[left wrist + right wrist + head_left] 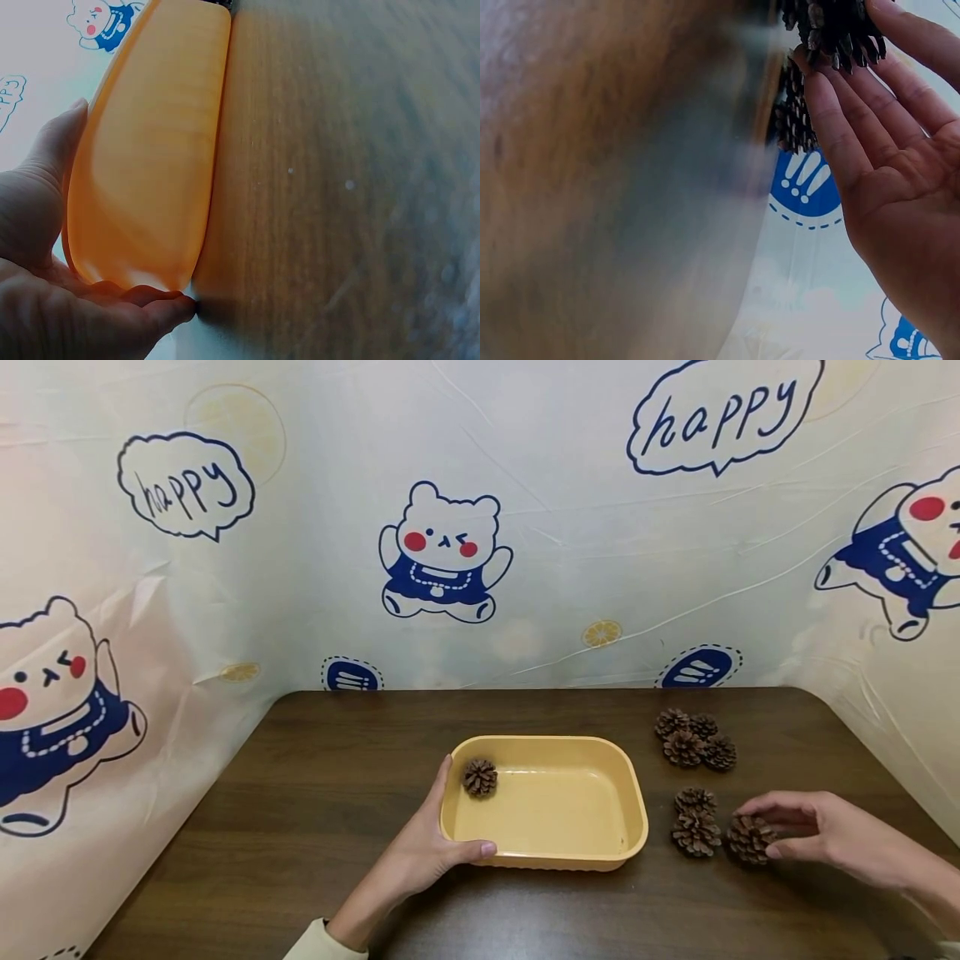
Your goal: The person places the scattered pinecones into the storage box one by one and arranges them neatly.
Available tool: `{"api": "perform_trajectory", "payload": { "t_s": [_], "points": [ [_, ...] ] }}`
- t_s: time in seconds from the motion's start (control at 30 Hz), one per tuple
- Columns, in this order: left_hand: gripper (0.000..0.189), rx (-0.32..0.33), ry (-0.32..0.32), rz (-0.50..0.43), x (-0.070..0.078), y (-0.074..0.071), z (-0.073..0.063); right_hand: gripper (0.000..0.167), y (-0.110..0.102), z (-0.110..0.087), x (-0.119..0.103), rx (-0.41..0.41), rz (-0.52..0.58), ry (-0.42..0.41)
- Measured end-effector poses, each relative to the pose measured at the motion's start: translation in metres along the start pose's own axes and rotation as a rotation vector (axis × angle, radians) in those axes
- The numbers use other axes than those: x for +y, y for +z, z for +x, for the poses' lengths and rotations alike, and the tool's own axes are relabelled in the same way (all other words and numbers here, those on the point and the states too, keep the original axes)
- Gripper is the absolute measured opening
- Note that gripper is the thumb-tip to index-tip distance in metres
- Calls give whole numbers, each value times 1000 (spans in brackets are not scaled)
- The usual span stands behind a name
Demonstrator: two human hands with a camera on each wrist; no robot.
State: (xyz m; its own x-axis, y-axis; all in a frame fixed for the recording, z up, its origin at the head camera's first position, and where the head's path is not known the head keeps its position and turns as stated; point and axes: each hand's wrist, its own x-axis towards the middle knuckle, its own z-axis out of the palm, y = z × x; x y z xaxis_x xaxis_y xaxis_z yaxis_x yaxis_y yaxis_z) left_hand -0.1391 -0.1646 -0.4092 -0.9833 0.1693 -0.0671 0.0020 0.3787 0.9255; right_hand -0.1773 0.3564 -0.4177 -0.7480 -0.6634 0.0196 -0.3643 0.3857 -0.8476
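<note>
A yellow plastic basin (pixel 555 862) sits on the table, with one brown pine cone (pixel 480 777) in its far left corner. My left hand (pixel 423 853) grips the basin's near left corner, thumb over the front rim and fingers along the left side; its yellow wall (pixel 150 150) fills the space beside that hand in the left wrist view. To the right of the basin, my right hand (pixel 840 837) holds a pine cone (pixel 750 839) between thumb and fingers, low over the tabletop. Just left of it lie two pine cones (pixel 696 833), one behind the other.
Farther back on the right, several pine cones (pixel 684 748) lie clustered together. The dark wood table (pixel 330 760) has rounded far corners. Behind it and along the sides hangs a pale printed cloth (pixel 547 552) with bears and lettering.
</note>
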Motion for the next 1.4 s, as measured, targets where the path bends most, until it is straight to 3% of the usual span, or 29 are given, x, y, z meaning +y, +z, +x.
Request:
{"api": "perform_trajectory", "payload": {
  "t_s": [0.17, 0.4, 0.67, 0.9, 1.4],
  "points": [
    [137, -3, 1, 34, 0, -1, 0, 40, -3, -1, -5, 28, -47, 26],
    [136, -8, 5, 48, -1, -2, 1, 40, -5, 1, -12, 97, -176, -20],
    [137, 5, 3, 35, 0, -1, -1, 40, -4, 4, -20, 150, -197, -34],
    [137, 6, 2, 42, 0, 0, 0, 38, -1, 9, -32, 215, -246, 20],
    [137, -4, 12, 35, 1, -1, 0, 39, 9, 24, -62, 303, -329, 27]
  ]
}}
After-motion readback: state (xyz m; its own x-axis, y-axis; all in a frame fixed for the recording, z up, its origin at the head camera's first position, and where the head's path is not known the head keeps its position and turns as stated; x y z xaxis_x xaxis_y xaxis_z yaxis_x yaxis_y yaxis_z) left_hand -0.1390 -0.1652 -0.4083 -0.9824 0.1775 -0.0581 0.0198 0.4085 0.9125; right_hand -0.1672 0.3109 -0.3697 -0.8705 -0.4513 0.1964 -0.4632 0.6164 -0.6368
